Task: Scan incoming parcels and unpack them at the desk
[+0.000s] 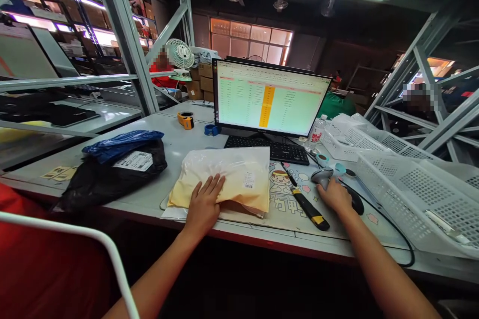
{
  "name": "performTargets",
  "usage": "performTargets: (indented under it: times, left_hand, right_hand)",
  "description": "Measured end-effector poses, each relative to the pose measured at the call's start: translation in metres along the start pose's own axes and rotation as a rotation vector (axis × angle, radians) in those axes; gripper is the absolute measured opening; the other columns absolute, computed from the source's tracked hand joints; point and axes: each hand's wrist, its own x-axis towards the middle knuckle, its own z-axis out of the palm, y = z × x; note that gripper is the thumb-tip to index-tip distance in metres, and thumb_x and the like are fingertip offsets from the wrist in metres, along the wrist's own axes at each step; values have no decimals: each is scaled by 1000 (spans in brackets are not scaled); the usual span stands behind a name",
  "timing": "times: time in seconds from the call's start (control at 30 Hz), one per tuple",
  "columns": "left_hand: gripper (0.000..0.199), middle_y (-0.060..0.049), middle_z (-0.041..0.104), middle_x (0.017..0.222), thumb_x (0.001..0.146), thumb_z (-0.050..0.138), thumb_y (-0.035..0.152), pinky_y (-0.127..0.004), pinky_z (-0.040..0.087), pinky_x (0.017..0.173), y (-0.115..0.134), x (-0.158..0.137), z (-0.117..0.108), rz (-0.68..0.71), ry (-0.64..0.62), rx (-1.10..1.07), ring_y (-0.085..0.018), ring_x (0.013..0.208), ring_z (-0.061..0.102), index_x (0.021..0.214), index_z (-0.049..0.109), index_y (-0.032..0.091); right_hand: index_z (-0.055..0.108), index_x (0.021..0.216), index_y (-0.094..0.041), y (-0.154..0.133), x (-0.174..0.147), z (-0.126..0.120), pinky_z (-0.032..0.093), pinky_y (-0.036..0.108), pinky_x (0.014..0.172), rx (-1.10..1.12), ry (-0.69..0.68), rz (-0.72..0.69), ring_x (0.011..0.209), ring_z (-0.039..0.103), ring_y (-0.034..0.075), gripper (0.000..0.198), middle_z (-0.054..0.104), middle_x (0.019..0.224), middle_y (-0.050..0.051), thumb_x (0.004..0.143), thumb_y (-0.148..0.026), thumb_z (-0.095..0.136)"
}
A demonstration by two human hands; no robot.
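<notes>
Parcel, glossy plastic, creased, oblong.

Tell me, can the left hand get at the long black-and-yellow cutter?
Probably yes: the left hand lies flat on the yellow-and-white plastic package, and nothing covers the cutter.

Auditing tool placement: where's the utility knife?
Head view, right of centre: the utility knife lies on the printed desk mat, between the package and the right hand.
</notes>
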Motion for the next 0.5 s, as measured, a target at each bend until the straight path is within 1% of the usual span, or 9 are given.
performTargets:
  times: [0.03,0.1,0.17,0.2,0.27,0.33,0.4,0.47,0.5]
  left_hand:
    - [88,-4,43,168,78,45,1,-51,29,130,0,-1,0,-2,5,1,-27,157,42,164,46,22]
    - [87,-4,44,167,78,44,2,-52,28,130,2,-1,-1,1,1,1,-28,156,42,163,47,21]
    - [86,-5,44,167,78,44,3,-52,27,130,3,-1,-3,7,-6,-4,-28,156,42,162,48,20]
    - [85,-5,44,167,78,44,4,-53,27,130,3,-1,-3,7,-5,-7,-29,156,42,162,48,19]
    - [86,-6,45,167,78,45,4,-53,26,131,2,0,-3,6,0,-15,-29,156,43,162,48,20]
    - [88,-6,45,166,78,46,4,-53,26,131,2,0,-3,4,5,-23,-29,156,43,164,47,24]
    - [91,-4,46,166,77,46,4,-53,26,131,1,0,-2,4,8,-31,-28,156,43,165,45,27]
    - [92,-4,47,166,76,46,3,-53,27,130,0,0,-1,5,12,-31,-28,155,44,164,45,28]
    - [91,-4,47,165,76,46,3,-53,27,130,0,0,-1,6,14,-29,-28,155,44,164,46,28]
  right_hand:
    - [47,150,-1,-3,1,-5,51,53,104,13,31,-1,130,62,43,73,63,137,31,103,-56,47]
    - [49,149,-3,-16,4,-17,49,51,106,42,153,-46,132,60,42,68,63,137,30,105,-54,46]
    - [52,149,-6,-39,9,-28,47,49,111,66,253,-169,135,58,39,57,62,140,28,107,-45,46]
    - [54,148,-9,-53,12,-31,47,49,112,73,267,-243,134,58,37,52,61,142,26,108,-41,48]
    - [58,145,-14,-80,22,-32,49,52,111,75,226,-351,131,60,33,47,60,144,20,107,-42,57]
    - [61,141,-17,-104,32,-28,54,53,107,74,181,-394,126,63,31,47,61,144,14,103,-45,66]
    - [62,141,-19,-122,42,-20,54,55,106,75,164,-413,126,62,30,48,60,145,11,101,-46,70]
    - [59,145,-20,-135,49,-12,48,57,113,78,164,-432,136,56,33,48,54,153,13,103,-42,67]
    - [57,148,-20,-140,51,-8,43,58,118,78,163,-443,144,49,34,48,49,159,15,104,-38,63]
